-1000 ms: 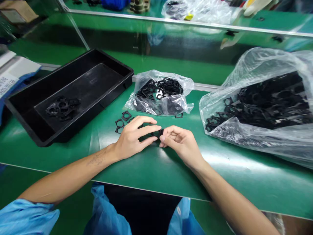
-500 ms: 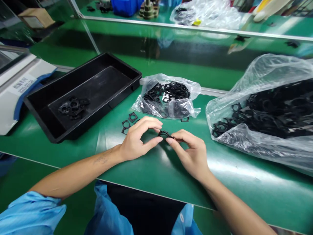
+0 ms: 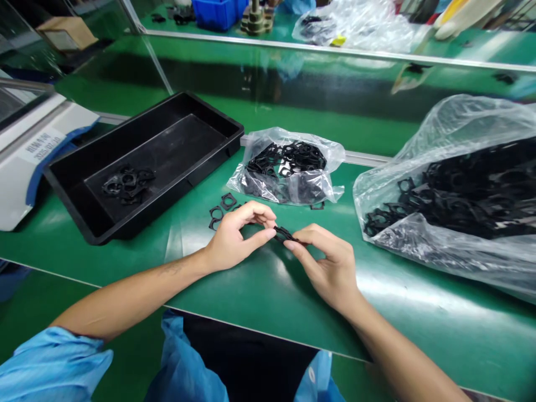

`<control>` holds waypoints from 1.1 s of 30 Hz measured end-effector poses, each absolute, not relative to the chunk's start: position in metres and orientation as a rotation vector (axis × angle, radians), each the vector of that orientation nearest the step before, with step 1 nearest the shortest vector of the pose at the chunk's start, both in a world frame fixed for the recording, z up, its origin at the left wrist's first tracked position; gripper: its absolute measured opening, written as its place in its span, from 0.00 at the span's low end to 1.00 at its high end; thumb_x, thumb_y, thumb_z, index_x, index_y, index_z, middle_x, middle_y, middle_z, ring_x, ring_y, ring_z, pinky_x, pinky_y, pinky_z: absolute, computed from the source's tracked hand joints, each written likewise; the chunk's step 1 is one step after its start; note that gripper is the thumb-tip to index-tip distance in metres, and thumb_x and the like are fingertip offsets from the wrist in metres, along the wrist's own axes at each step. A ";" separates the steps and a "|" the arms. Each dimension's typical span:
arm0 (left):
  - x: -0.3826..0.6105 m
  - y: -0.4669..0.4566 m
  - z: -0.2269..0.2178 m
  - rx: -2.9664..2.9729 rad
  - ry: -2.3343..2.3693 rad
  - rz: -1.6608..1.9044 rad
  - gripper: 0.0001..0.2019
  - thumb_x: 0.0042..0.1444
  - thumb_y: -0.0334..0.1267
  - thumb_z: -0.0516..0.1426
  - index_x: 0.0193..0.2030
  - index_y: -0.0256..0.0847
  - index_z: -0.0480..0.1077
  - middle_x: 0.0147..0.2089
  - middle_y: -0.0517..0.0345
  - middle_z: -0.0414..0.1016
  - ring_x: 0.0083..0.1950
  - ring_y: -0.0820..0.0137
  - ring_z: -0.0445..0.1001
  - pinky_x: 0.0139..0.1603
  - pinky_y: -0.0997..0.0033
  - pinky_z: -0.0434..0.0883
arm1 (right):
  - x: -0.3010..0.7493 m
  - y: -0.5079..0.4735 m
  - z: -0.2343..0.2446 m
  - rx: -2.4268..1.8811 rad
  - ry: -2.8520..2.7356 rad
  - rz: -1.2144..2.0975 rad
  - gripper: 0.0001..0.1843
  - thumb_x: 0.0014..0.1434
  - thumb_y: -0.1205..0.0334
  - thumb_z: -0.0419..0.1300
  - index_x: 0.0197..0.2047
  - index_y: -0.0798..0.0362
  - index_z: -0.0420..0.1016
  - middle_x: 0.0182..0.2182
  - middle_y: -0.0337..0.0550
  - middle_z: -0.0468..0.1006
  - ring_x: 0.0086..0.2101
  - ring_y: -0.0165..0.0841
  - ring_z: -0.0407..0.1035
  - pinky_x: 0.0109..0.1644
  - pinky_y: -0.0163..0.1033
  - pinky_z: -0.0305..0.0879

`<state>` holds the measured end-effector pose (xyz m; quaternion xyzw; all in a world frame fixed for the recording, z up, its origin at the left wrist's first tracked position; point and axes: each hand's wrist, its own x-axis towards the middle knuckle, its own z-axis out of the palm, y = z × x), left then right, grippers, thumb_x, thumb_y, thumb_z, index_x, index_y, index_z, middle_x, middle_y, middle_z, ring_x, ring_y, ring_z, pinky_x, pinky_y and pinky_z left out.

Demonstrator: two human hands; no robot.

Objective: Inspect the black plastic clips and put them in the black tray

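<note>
My left hand (image 3: 237,237) and my right hand (image 3: 329,262) meet just above the green table (image 3: 259,285), both pinching one small black plastic part (image 3: 283,233) between thumb and fingers. A few loose black square-ring parts (image 3: 220,209) lie on the table just beyond my left hand. A small clear bag of the same black parts (image 3: 288,167) sits straight ahead. A black tray (image 3: 138,162) at the left holds a small heap of parts (image 3: 128,182).
A large clear bag full of black parts (image 3: 456,195) fills the right side. A white and blue machine (image 3: 33,151) stands at the far left. Beyond a metal rail (image 3: 360,159) runs a green belt, then a bench with a blue bin (image 3: 218,11) and more bags.
The view has shifted, sliding the scene right and down. My right hand has turned palm-down, and the part between my fingertips has tilted flatter. Both hands stay together on it.
</note>
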<state>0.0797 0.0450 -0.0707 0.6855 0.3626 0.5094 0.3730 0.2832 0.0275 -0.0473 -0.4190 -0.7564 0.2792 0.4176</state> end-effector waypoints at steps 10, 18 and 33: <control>0.077 0.045 -0.066 1.741 0.890 1.281 0.04 0.62 0.35 0.62 0.37 0.39 0.72 0.36 0.56 0.77 0.39 0.70 0.76 0.45 0.70 0.73 | 0.283 0.027 -0.048 -1.090 -1.843 0.662 0.04 0.62 0.66 0.66 0.37 0.50 0.75 0.31 0.40 0.77 0.30 0.31 0.71 0.36 0.37 0.68; 0.081 0.040 -0.066 1.988 0.922 1.268 0.04 0.64 0.34 0.59 0.37 0.40 0.69 0.34 0.59 0.75 0.36 0.72 0.73 0.41 0.71 0.71 | 0.281 0.027 -0.044 -1.155 -1.623 1.108 0.11 0.59 0.61 0.67 0.27 0.51 0.73 0.26 0.39 0.75 0.30 0.32 0.69 0.36 0.38 0.66; 0.079 0.044 -0.069 2.166 0.841 1.418 0.04 0.62 0.34 0.63 0.42 0.39 0.75 0.40 0.52 0.81 0.42 0.69 0.79 0.45 0.68 0.77 | 0.280 0.038 -0.046 -1.192 -1.058 1.791 0.22 0.54 0.46 0.71 0.26 0.54 0.72 0.21 0.38 0.77 0.24 0.27 0.70 0.32 0.32 0.67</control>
